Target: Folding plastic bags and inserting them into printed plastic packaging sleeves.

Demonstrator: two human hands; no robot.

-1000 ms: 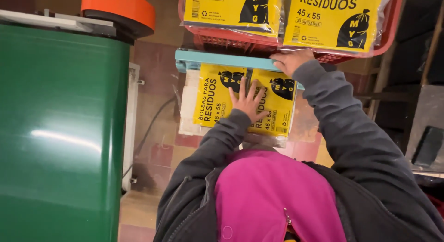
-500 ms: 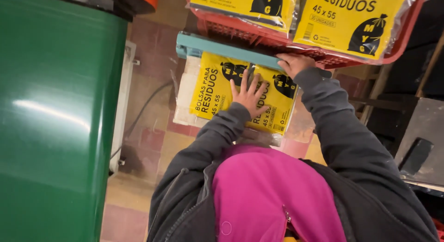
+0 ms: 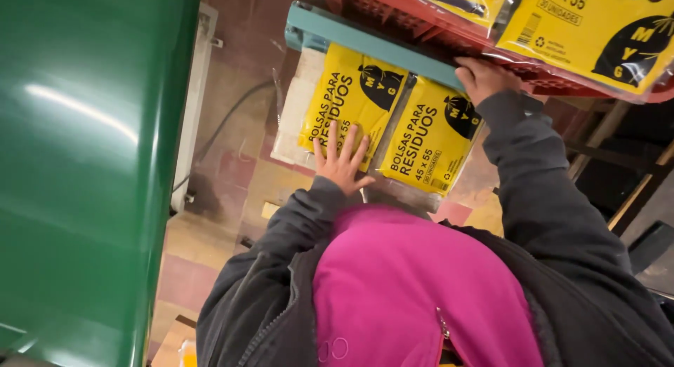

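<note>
The two flat yellow plastic packets of folded bags [image 3: 351, 104] lie side by side on the lower shelf under a teal metal shelf edge [image 3: 372, 41]; they look light, soft and slick, best taken by an edge. The left hand [image 3: 342, 163] rests on them with fingers spread flat, holding nothing. The right hand [image 3: 484, 78] curls its fingers over the teal edge, beneath a red plastic crate [image 3: 562, 76].

Passage on the left is blocked by the green bin [image 3: 84, 177]; overhead room is closed off by the red crate [image 3: 547, 76] and teal shelf edge [image 3: 372, 44].
</note>
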